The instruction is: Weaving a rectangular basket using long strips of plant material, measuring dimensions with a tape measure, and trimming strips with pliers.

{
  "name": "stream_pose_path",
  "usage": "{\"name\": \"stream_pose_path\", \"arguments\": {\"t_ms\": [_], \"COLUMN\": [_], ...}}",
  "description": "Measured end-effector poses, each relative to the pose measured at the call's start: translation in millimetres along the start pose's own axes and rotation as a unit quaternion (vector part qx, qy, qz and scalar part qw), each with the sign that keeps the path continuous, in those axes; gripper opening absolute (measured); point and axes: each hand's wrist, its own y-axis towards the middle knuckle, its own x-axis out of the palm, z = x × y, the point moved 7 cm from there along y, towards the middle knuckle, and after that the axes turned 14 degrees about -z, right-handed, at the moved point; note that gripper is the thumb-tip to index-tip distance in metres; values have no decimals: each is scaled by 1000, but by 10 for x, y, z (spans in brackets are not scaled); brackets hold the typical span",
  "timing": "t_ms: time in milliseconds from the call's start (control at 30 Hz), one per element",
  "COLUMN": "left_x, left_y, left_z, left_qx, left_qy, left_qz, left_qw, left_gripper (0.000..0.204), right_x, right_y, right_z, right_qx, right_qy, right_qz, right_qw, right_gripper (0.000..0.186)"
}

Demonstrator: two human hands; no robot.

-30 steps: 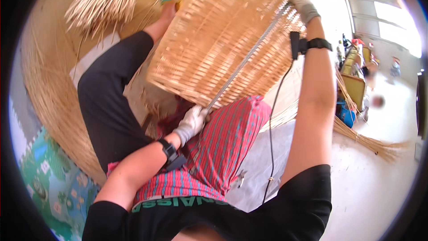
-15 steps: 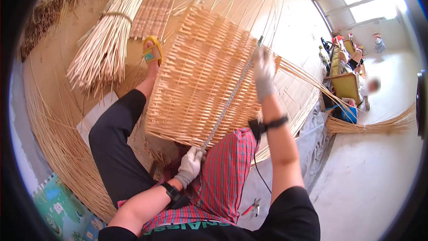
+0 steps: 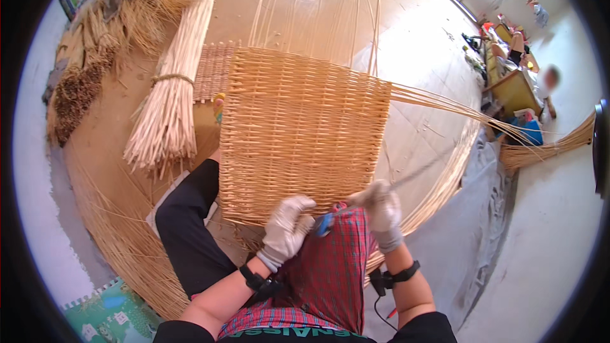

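Observation:
A tan woven wicker panel lies before me, long loose strands trailing from its top and right side. My gloved left hand is at its lower edge with fingers curled; what they hold is hidden. My gloved right hand, blurred, is closed on a thin grey strip like a measuring tape or rule, angled up to the right. A small blue object sits between my hands over the red plaid cloth on my lap. My left leg extends under the panel.
A tied bundle of pale sticks, a smaller woven piece and dried stalks lie left. Right are a grey sheet, another strand bundle, a blue container and people by yellowish furniture. A foam mat lies lower left.
My right hand has come down from the panel's upper right to its lower right corner. The grey strip no longer lies diagonally across the panel but angles out rightward. The view has shifted.

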Motion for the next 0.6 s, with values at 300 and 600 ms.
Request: {"name": "stream_pose_path", "arguments": {"t_ms": [300,600], "left_x": [-1067,-1063], "left_y": [-216,-389], "left_z": [-1251,-1247], "left_qx": [-308,-226], "left_qy": [209,161], "left_qz": [245,335], "left_qw": [896,900], "left_gripper": [40,36], "right_x": [-1264,-1214], "right_y": [-56,820], "right_z": [563,388], "right_qx": [53,123], "right_qy": [175,-83], "right_qz": [248,214], "right_qw": [951,965], "right_gripper": [52,46]}}
